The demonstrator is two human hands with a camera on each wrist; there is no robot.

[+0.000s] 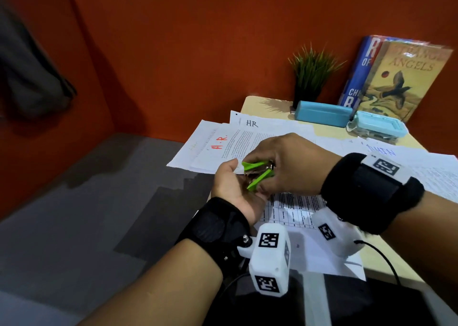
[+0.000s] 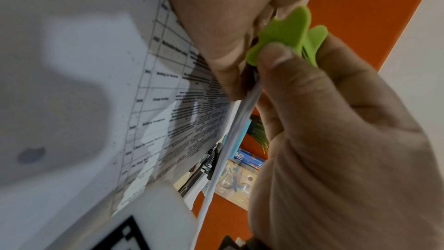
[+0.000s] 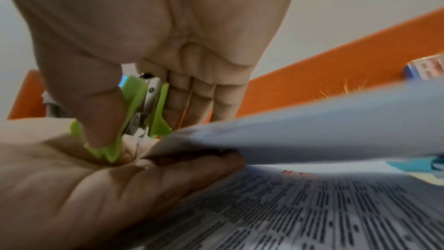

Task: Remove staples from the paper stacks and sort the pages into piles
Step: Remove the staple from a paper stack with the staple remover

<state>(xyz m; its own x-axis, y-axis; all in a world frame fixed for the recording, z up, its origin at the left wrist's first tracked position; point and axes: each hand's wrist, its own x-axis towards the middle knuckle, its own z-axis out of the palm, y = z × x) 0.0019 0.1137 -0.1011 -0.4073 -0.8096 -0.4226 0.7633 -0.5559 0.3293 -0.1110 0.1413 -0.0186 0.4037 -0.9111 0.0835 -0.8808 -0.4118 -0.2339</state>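
Observation:
My right hand (image 1: pixel 292 162) grips a green staple remover (image 1: pixel 259 174), thumb on one wing and fingers behind the other. Its metal jaws point down at the corner of a stapled paper stack (image 1: pixel 295 208) with a printed table on top. My left hand (image 1: pixel 233 187) lies palm up under that corner and pinches it, thumb against the remover (image 2: pixel 288 37). In the right wrist view the remover (image 3: pixel 134 105) stands on the left palm (image 3: pixel 72 187) beside the lifted sheets (image 3: pixel 312 121). The staple itself is hidden.
Loose pages marked "H.R." in red (image 1: pixel 220 145) and "HR" in black (image 1: pixel 251 124) lie at the table's far left, overhanging its edge. More sheets (image 1: pixel 421 167) lie right. Behind stand a small plant (image 1: pixel 312 75), two books (image 1: pixel 401 78), a blue case (image 1: pixel 322 114) and a blue box (image 1: pixel 379 127).

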